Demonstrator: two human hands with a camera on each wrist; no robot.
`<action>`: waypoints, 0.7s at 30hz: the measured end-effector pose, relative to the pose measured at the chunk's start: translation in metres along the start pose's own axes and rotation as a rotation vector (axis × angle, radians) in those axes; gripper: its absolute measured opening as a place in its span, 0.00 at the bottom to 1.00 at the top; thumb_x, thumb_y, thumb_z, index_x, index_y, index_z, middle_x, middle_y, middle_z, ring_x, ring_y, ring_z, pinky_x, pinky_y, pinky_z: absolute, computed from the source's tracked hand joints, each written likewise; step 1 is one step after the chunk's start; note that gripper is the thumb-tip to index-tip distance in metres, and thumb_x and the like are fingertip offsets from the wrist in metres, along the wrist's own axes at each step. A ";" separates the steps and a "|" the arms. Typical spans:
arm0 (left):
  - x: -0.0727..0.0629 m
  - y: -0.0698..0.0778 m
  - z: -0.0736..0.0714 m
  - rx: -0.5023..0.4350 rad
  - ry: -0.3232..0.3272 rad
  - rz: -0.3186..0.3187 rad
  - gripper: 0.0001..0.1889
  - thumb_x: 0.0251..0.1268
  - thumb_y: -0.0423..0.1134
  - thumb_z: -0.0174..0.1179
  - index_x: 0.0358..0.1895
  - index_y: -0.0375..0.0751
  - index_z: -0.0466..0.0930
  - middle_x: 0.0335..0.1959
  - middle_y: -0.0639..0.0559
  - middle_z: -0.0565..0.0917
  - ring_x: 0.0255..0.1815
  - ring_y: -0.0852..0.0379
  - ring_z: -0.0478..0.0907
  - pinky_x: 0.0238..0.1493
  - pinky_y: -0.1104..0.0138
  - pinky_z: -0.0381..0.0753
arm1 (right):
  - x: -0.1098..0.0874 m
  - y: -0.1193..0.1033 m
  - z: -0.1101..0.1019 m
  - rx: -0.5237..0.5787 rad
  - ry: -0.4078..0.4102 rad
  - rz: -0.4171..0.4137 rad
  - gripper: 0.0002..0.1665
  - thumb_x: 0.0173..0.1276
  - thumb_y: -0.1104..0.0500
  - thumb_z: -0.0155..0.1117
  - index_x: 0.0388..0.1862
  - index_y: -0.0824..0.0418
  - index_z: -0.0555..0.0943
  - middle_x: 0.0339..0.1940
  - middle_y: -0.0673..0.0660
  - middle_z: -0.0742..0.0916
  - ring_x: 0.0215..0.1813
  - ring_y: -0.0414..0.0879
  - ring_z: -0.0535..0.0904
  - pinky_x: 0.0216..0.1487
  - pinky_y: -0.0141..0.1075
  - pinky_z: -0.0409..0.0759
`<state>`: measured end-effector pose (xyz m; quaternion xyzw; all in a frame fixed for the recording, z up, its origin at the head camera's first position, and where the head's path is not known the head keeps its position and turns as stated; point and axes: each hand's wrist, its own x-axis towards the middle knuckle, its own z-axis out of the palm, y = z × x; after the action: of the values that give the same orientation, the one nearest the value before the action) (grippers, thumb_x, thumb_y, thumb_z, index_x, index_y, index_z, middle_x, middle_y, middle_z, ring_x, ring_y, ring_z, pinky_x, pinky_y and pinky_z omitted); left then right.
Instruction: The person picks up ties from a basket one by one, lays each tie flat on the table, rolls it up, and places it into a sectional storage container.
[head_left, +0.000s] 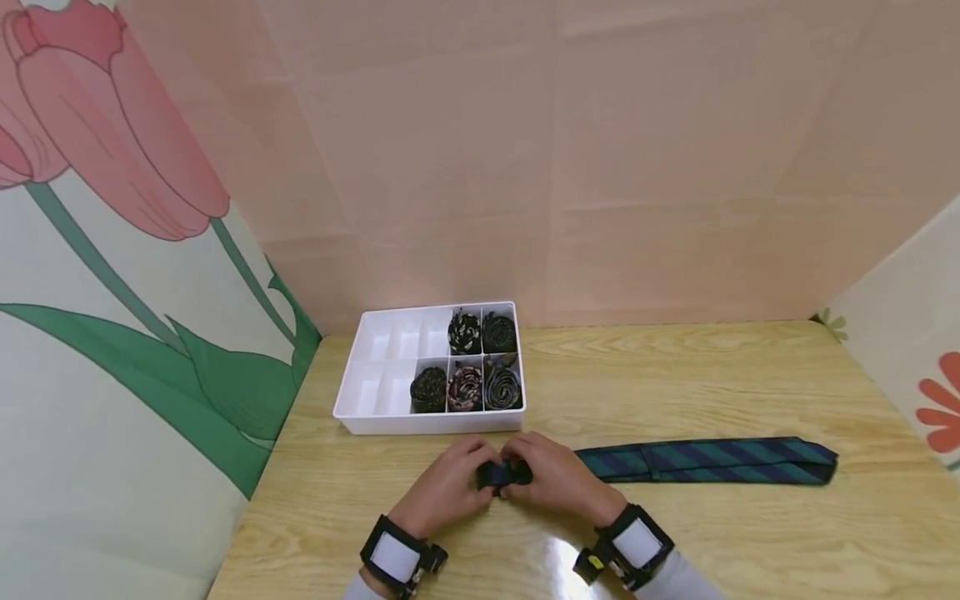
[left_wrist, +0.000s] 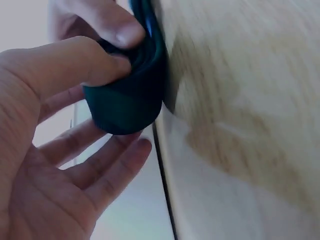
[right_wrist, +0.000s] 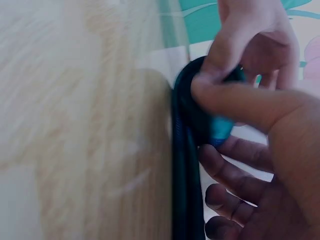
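A green and navy striped necktie [head_left: 720,461] lies on the table, its wide pointed end out to the right and its other end rolled up between the two hands. My left hand [head_left: 459,482] pinches the rolled part [left_wrist: 127,102] from the left, thumb on the coil's edge and fingers around its outer side. From the right, my right hand [head_left: 558,479] grips the same roll [right_wrist: 192,107] with thumb and fingers. The tie's flat length runs out from under the right hand. In both wrist views the roll stands on its side at the table surface, with the thumbs close together.
Just beyond the hands stands a white divided box [head_left: 431,425]. Several dark patterned rolled ties, including a reddish one [head_left: 465,389], fill compartments on its right side; the left compartments are bare. A peach cloth wall [head_left: 600,208] rises behind the wooden table [head_left: 750,550].
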<state>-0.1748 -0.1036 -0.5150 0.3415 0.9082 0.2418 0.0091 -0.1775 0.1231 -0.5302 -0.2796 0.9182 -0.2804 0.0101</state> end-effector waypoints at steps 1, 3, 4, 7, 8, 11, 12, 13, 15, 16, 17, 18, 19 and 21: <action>0.000 0.000 0.000 -0.001 0.000 0.006 0.17 0.59 0.39 0.77 0.51 0.50 0.87 0.52 0.58 0.82 0.53 0.62 0.79 0.59 0.67 0.84 | -0.001 0.000 0.000 0.007 0.002 -0.003 0.24 0.60 0.46 0.83 0.52 0.51 0.85 0.49 0.46 0.85 0.50 0.40 0.81 0.52 0.40 0.84; 0.001 0.001 0.000 0.009 0.005 0.011 0.18 0.59 0.39 0.77 0.52 0.51 0.87 0.51 0.58 0.82 0.52 0.62 0.79 0.58 0.67 0.83 | -0.002 0.001 -0.001 0.012 0.012 -0.013 0.24 0.60 0.46 0.83 0.51 0.51 0.85 0.49 0.46 0.85 0.50 0.40 0.81 0.52 0.40 0.84; 0.002 0.001 0.000 0.009 0.007 0.010 0.19 0.59 0.39 0.77 0.54 0.50 0.87 0.51 0.58 0.82 0.53 0.62 0.79 0.59 0.67 0.83 | -0.003 0.001 -0.001 0.010 0.019 -0.016 0.24 0.59 0.46 0.84 0.51 0.51 0.85 0.49 0.46 0.85 0.50 0.40 0.82 0.52 0.40 0.84; 0.002 0.004 0.001 0.020 0.004 0.008 0.21 0.59 0.40 0.77 0.57 0.48 0.85 0.54 0.56 0.83 0.56 0.60 0.80 0.61 0.65 0.83 | -0.004 0.004 0.000 0.001 0.029 -0.020 0.24 0.58 0.46 0.84 0.49 0.51 0.84 0.49 0.47 0.85 0.51 0.41 0.82 0.54 0.41 0.84; 0.002 0.004 0.002 0.028 0.006 0.010 0.22 0.60 0.41 0.77 0.57 0.48 0.84 0.55 0.55 0.83 0.56 0.59 0.81 0.62 0.65 0.83 | -0.005 0.004 0.001 0.001 0.030 -0.021 0.25 0.58 0.45 0.85 0.50 0.51 0.84 0.50 0.47 0.85 0.52 0.41 0.82 0.55 0.42 0.84; 0.003 0.006 0.004 0.047 0.022 0.035 0.19 0.59 0.41 0.78 0.53 0.48 0.85 0.55 0.54 0.84 0.57 0.58 0.81 0.62 0.64 0.83 | -0.006 0.006 0.002 0.018 0.028 -0.025 0.27 0.58 0.42 0.84 0.52 0.49 0.84 0.52 0.46 0.85 0.53 0.41 0.82 0.55 0.42 0.84; 0.003 0.006 0.005 0.054 0.030 0.043 0.20 0.59 0.42 0.79 0.54 0.49 0.85 0.56 0.54 0.84 0.57 0.58 0.81 0.61 0.64 0.84 | -0.007 0.006 0.002 0.018 0.029 -0.023 0.27 0.58 0.42 0.84 0.52 0.49 0.84 0.52 0.46 0.84 0.53 0.40 0.81 0.55 0.41 0.84; 0.003 0.006 0.005 0.056 0.040 0.051 0.21 0.58 0.42 0.79 0.54 0.48 0.85 0.55 0.54 0.84 0.57 0.58 0.81 0.62 0.64 0.83 | -0.008 0.006 0.002 0.012 0.035 -0.024 0.27 0.58 0.42 0.84 0.51 0.49 0.84 0.51 0.46 0.84 0.52 0.40 0.81 0.54 0.40 0.84; 0.003 0.007 0.006 0.060 0.050 0.065 0.21 0.58 0.43 0.79 0.55 0.48 0.85 0.55 0.54 0.84 0.56 0.58 0.81 0.62 0.64 0.83 | -0.010 0.006 0.001 0.004 0.047 -0.019 0.26 0.57 0.42 0.84 0.49 0.49 0.84 0.49 0.45 0.84 0.50 0.39 0.80 0.52 0.39 0.84; 0.003 0.007 0.006 0.061 0.052 0.069 0.21 0.58 0.42 0.79 0.55 0.48 0.85 0.55 0.54 0.84 0.56 0.58 0.81 0.62 0.64 0.83 | -0.011 0.006 0.001 -0.003 0.054 -0.019 0.26 0.57 0.42 0.85 0.48 0.49 0.84 0.48 0.45 0.84 0.50 0.39 0.80 0.51 0.39 0.83; 0.003 0.008 0.007 0.060 0.054 0.072 0.21 0.58 0.42 0.79 0.55 0.49 0.85 0.55 0.54 0.84 0.56 0.58 0.81 0.61 0.65 0.83 | -0.012 0.006 0.001 -0.006 0.059 -0.019 0.26 0.56 0.42 0.85 0.49 0.49 0.85 0.49 0.45 0.84 0.50 0.39 0.80 0.51 0.39 0.83; 0.003 0.008 0.007 0.059 0.054 0.074 0.21 0.57 0.42 0.79 0.54 0.49 0.86 0.54 0.54 0.84 0.55 0.58 0.80 0.61 0.65 0.83 | -0.013 0.006 0.000 -0.010 0.063 -0.024 0.26 0.57 0.42 0.85 0.49 0.49 0.85 0.49 0.45 0.84 0.50 0.39 0.80 0.51 0.38 0.83; 0.003 0.009 0.007 0.060 0.058 0.077 0.20 0.56 0.41 0.79 0.52 0.50 0.86 0.53 0.55 0.84 0.55 0.59 0.80 0.60 0.65 0.83 | -0.013 0.005 0.000 -0.006 0.066 -0.027 0.26 0.57 0.42 0.85 0.49 0.49 0.85 0.49 0.45 0.84 0.50 0.39 0.80 0.51 0.39 0.83; 0.004 0.009 0.008 0.070 0.067 0.088 0.18 0.56 0.42 0.80 0.50 0.51 0.88 0.52 0.55 0.84 0.54 0.59 0.80 0.60 0.65 0.83 | -0.014 0.005 -0.001 -0.006 0.069 -0.030 0.26 0.58 0.42 0.84 0.50 0.49 0.85 0.49 0.45 0.84 0.50 0.39 0.79 0.51 0.39 0.83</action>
<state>-0.1711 -0.0921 -0.5170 0.3729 0.9000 0.2216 -0.0441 -0.1679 0.1342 -0.5337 -0.2837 0.9145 -0.2872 -0.0264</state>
